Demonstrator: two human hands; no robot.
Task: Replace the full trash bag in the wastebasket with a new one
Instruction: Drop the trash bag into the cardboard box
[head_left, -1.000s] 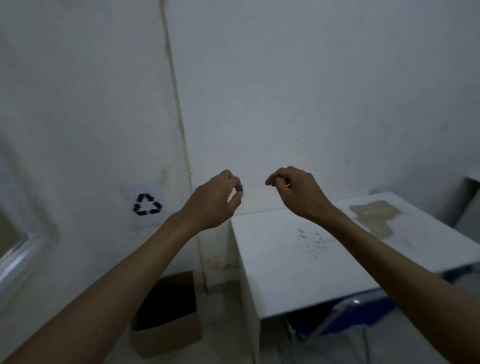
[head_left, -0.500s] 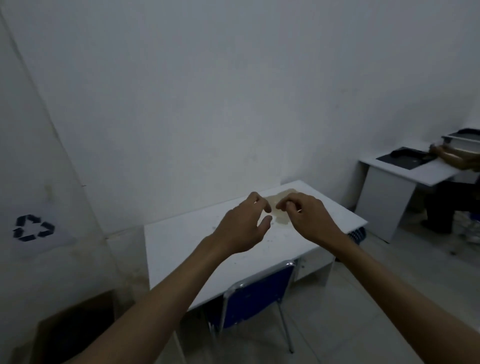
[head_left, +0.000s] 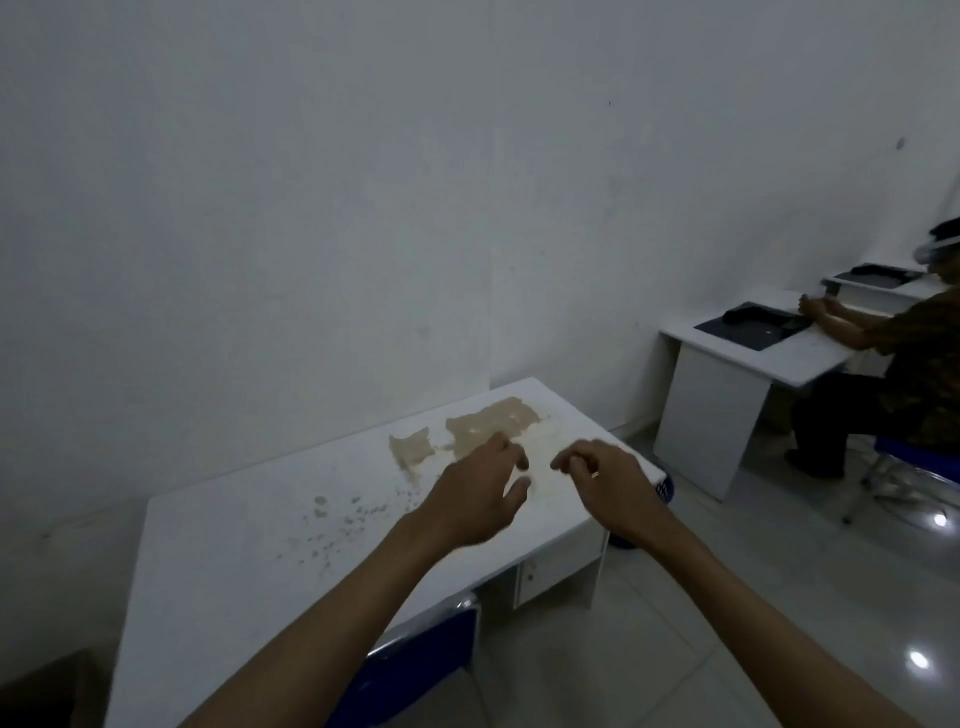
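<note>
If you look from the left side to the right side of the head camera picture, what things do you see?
Cardboard box → white table → left hand → right hand → second white desk → seated person.

A plain office: 2 white desks (head_left: 249, 561) (one worn), blue chair (head_left: 415, 660), bare walls.

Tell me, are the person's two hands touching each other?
Apart. The head view shows white desk between the left hand and right hand.

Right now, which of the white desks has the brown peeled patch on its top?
The near white desk under both hands, by the blue chair; its brown patch shows. The far white desk carries dark items instead.
</note>
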